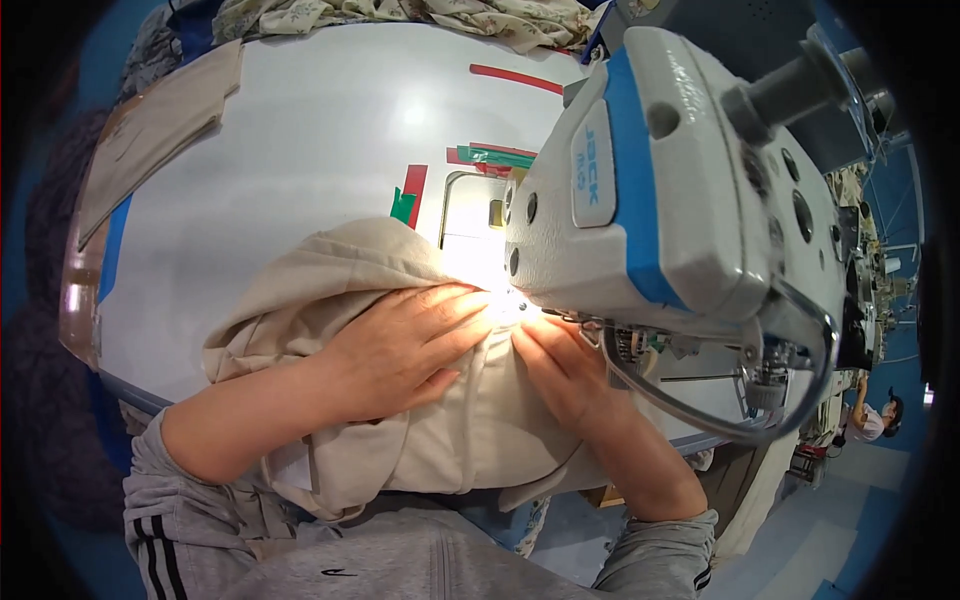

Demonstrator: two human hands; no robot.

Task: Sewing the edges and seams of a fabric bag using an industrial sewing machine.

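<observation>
A cream garment piece [480, 430] lies bunched under the head of a white and blue sewing machine [690, 180] and hangs over the table's near edge. My left hand [400, 345] rests flat on it, left of the needle area, fingers stretched out and thumb apart. On the other side, my right hand [565, 370] presses the cloth with straight fingers, their tips close to the presser foot. A seam line runs toward me between both hands. Bright lamp light washes out the needle and the foremost fingertips.
Folded beige cloth [165, 140] lies at the table's far left corner. Flowered fabric [420, 15] is heaped along the back. Red and green tape strips [490, 157] mark the white table [300, 130]. A curved clear tube [700, 425] hangs right of my right hand. Another person [878, 418] is far right.
</observation>
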